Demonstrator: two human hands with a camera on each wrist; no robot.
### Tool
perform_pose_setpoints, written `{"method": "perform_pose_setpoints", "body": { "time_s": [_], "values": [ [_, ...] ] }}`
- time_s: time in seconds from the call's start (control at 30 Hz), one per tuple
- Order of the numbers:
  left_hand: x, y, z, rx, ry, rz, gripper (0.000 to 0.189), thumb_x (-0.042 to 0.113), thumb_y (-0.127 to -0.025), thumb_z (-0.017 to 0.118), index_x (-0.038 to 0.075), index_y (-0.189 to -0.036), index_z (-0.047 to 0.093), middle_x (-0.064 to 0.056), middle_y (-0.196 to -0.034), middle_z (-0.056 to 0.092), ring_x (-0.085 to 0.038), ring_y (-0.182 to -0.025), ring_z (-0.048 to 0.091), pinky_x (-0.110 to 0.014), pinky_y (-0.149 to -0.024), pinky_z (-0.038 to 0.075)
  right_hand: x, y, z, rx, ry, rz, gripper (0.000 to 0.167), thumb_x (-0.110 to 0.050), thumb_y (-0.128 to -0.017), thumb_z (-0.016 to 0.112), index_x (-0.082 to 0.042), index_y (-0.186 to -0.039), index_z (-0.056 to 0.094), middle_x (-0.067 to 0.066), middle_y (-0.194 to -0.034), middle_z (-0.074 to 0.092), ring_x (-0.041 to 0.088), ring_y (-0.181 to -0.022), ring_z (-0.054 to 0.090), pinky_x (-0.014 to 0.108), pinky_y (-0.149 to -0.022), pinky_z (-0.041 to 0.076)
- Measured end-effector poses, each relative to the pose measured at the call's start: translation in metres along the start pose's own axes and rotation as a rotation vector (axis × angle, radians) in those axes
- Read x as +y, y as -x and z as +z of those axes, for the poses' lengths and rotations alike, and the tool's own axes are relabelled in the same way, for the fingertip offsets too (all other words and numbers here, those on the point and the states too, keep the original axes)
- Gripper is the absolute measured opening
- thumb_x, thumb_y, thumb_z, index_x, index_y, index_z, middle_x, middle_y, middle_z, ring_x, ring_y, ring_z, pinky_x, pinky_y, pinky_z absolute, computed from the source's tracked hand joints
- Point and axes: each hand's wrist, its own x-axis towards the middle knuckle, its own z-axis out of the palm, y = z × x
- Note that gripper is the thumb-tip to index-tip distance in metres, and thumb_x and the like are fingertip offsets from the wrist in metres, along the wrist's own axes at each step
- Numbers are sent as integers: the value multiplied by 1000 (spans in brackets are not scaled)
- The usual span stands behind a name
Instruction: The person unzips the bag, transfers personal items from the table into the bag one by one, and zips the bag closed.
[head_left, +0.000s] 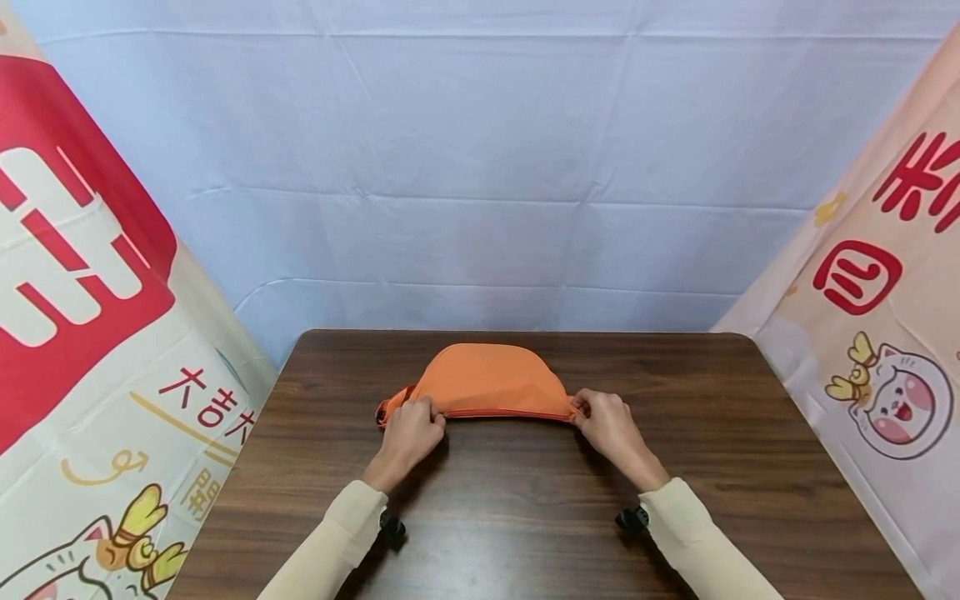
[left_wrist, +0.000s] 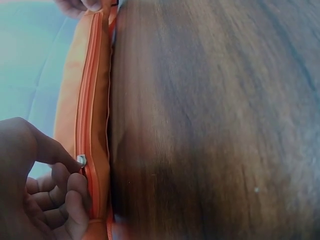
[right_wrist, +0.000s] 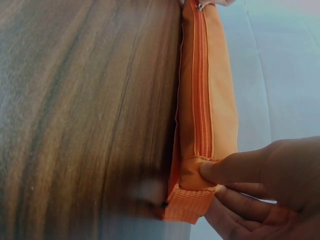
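An orange waist bag (head_left: 491,379) lies near the far side of the table, its zipper edge facing me. The zipper (right_wrist: 202,95) runs shut along the stretch between the hands. My left hand (head_left: 411,429) is at the bag's left end and pinches the metal zipper pull (left_wrist: 81,160) between thumb and curled fingers; the pull itself is partly covered. At the other end, my right hand (head_left: 609,423) pinches the bag's corner, thumb on top, beside the orange webbing strap (right_wrist: 187,204). Part of the strap with a dark buckle (head_left: 381,413) sticks out past the left hand.
The dark wood-grain table (head_left: 495,517) has rounded far corners. Behind it hangs a pale cloth (head_left: 480,167), with printed banners (head_left: 90,292) on the left and right. A small black device (head_left: 392,530) sits at each wrist.
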Motion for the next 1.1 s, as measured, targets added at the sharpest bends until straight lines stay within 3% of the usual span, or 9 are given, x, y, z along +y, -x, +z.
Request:
{"method": "perform_pose_setpoints", "body": {
  "time_s": [0.07, 0.27, 0.6, 0.9, 1.1],
  "values": [
    [0, 0, -2, -6, 2, 2, 35, 10, -93, 64, 15, -66, 43, 5, -60, 29, -14, -51, 29, -31, -50, 28, 0, 0, 0, -1, -1, -1, 16, -6, -92, 82, -2, -106, 76, 11, -94, 78, 22, -80, 74, 45, -72, 61],
    [-5, 1, -3, 20, -34, 17, 27, 13, -92, 64, 14, -69, 51, 3, -58, 41, -14, -50, 37, -37, -49, 35, 0, 0, -1, -6, -7, 0, 15, -6, -92, 82, -2, -106, 76, 11, -93, 78, 22, -80, 73, 46, -72, 61],
    [-7, 4, -19, -58, -71, -96, 37, 14, -95, 64, 20, -64, 44, 6, -56, 33, -12, -52, 32, -31, -50, 28, -2, 0, -2, -13, -14, 15, 14, -6, -92, 81, -3, -105, 76, 9, -91, 77, 21, -79, 72, 46, -74, 61],
    [-10, 6, -23, -81, -57, -115, 34, 14, -96, 63, 18, -66, 47, 5, -57, 37, -12, -50, 33, -30, -49, 29, -2, 1, -1, -15, -24, 14, 15, -6, -93, 81, -2, -106, 76, 8, -90, 76, 19, -78, 72, 45, -73, 61],
    [-14, 8, -27, -76, -50, -136, 40, 16, -95, 64, 20, -62, 42, 6, -55, 32, -12, -50, 28, -29, -47, 25, -3, 1, -2, -5, -24, 9, 16, -6, -92, 82, -1, -106, 77, 9, -91, 77, 21, -79, 73, 47, -74, 61]
  ]
}}
